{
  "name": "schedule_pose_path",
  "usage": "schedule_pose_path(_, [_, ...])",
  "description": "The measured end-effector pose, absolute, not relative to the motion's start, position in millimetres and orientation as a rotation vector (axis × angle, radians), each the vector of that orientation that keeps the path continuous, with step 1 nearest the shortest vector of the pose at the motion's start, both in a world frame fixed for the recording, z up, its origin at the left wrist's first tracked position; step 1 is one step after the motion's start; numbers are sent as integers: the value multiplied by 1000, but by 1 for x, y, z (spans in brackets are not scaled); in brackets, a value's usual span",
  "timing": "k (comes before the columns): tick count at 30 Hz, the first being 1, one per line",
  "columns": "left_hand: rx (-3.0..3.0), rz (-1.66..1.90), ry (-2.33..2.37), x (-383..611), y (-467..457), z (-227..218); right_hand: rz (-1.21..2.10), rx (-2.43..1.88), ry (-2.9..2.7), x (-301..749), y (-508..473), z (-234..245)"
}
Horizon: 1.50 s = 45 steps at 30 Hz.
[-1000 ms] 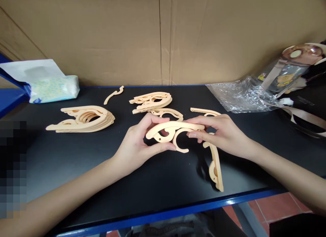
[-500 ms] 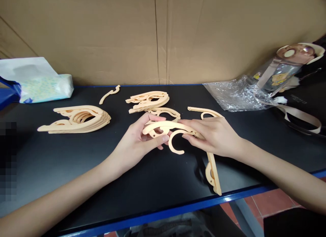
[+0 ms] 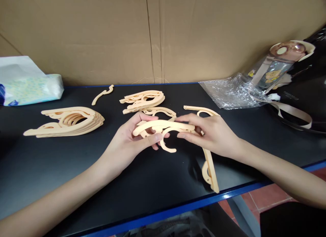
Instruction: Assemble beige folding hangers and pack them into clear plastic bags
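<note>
My left hand and my right hand meet over the black table, both closed on a peach plastic hanger. The left hand pinches its curved left arm. The right hand grips the other end, from which a second arm hangs down toward the table's front edge. A hook curls out below, between my hands.
A stack of like hangers lies at the left, a smaller pile and loose pieces behind my hands. Tissue pack far left. Crumpled clear plastic, a bottle and a strap at right. Cardboard wall behind.
The hook has swung in closer under the hanger's arm and my hands have drawn slightly together. The view has shifted, so everything sits a little further left.
</note>
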<state>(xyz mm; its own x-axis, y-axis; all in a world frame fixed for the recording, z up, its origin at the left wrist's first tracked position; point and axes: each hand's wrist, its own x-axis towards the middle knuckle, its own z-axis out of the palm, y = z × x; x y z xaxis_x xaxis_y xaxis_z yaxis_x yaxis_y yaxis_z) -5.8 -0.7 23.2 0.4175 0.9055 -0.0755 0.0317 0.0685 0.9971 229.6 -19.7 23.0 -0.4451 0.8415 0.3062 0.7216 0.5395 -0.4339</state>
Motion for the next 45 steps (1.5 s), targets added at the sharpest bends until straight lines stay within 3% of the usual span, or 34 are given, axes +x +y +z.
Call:
schedule_pose_path(3, [1278, 890, 937, -6, 0, 24, 905, -1297, -2004, 233, -15, 27])
schedule_pose_path(5, [1261, 862, 910, -7, 1, 24, 1113, -1296, -1883, 235, -12, 30])
schedule_pose_path(11, [1543, 669, 884, -10, 3, 22, 756, -1213, -2308, 242, -10, 40])
schedule_pose_path(16, [1774, 581, 882, -12, 1, 23, 1033, -1169, -2176, 240, -16, 47])
schedule_pose_path(31, [1281, 416, 585, -8, -4, 17, 1629, -1106, -1792, 227, -17, 34])
schedule_pose_path(45, [1661, 456, 709, -10, -9, 22, 1397, -1088, -1900, 225, -26, 31])
